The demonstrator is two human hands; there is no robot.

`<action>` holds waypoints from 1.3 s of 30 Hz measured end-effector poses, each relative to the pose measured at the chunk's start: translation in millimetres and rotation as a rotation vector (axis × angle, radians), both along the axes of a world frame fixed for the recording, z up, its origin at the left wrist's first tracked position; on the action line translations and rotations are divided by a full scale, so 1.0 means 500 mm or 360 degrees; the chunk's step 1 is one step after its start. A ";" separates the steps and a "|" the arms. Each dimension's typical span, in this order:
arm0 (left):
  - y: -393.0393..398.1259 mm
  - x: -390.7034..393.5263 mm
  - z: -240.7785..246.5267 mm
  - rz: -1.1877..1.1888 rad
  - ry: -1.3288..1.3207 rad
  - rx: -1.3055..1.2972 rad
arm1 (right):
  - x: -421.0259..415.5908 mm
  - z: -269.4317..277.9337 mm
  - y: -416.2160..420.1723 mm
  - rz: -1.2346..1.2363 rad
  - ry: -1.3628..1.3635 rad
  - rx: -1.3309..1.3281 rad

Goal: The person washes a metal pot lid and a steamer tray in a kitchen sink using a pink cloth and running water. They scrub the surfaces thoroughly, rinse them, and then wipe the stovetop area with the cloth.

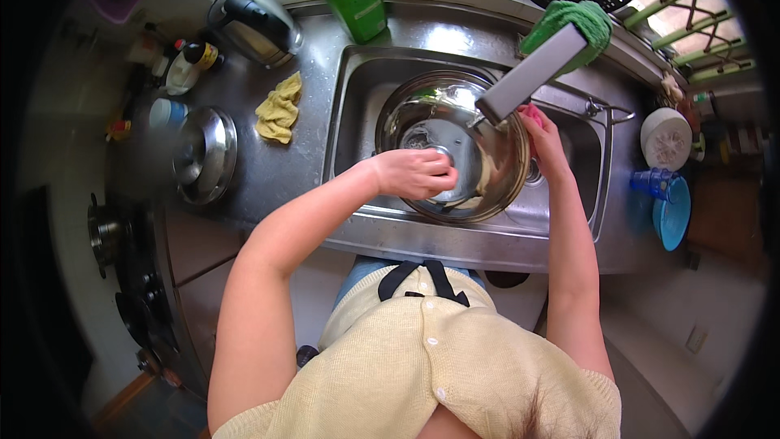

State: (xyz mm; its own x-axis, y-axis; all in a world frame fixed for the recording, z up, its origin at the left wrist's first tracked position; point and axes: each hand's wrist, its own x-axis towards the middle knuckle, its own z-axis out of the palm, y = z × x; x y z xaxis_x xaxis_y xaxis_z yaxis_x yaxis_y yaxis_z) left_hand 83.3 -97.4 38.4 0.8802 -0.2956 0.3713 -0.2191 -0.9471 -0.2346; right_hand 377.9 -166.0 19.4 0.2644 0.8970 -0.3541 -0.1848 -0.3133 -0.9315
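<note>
A large shiny metal bowl (487,195) rests across the double sink, under the square-sided faucet (530,73). My left hand (417,174) is over the bowl with its fingers curled round a small, shiny round piece, mostly hidden, whose kind I cannot tell. Water appears to lie in the bottom of the bowl. At the bowl's right rim, my right hand (545,140) has its fingers closed on a pink cloth or sponge (534,114), partly hidden by the hand. A green cloth (579,33) is draped over the faucet.
Left of the sink lie a yellow cloth (280,108), an electric kettle (256,24) and metal lids (222,158). A green pump bottle (355,3) stands behind the sink. Blue cups (655,182), a light-blue bowl (673,216) and a white strainer-like bowl (665,139) are at the right.
</note>
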 end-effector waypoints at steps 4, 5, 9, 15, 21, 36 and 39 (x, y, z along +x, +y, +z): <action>0.022 0.051 0.032 -0.0183 0.0260 0.0054 | 0.043 -0.035 0.024 -0.0158 -0.0108 -0.0044; 0.027 0.045 0.034 -0.0131 0.0244 0.0022 | 0.045 -0.040 0.034 -0.0140 -0.0187 -0.0083; 0.046 0.014 0.006 0.0045 0.0222 -0.0121 | 0.033 -0.062 0.052 -0.0073 -0.0491 -0.0071; 0.073 -0.061 -0.004 0.0600 0.0211 -0.0400 | -0.021 -0.041 -0.027 -0.0606 0.0845 0.0271; 0.051 -0.112 -0.021 0.1099 -0.0537 -0.1313 | -0.047 -0.067 -0.088 -0.0547 0.1432 0.0355; -0.074 -0.269 -0.040 0.0358 -0.2100 -0.4101 | -0.250 -0.029 0.082 -0.0516 0.0929 0.0127; -0.093 -0.285 -0.060 0.0219 -0.2093 -0.4232 | -0.282 -0.012 0.107 -0.0523 0.0621 0.0015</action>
State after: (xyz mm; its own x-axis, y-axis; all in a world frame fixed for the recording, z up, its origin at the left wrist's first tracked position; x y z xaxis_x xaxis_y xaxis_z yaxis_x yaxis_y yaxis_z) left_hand -59.0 -143.7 8.4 0.2448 0.9178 -0.3127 -0.8338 0.3639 0.4152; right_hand 236.7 -112.6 13.3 0.3828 0.7924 -0.4750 -0.6067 -0.1721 -0.7761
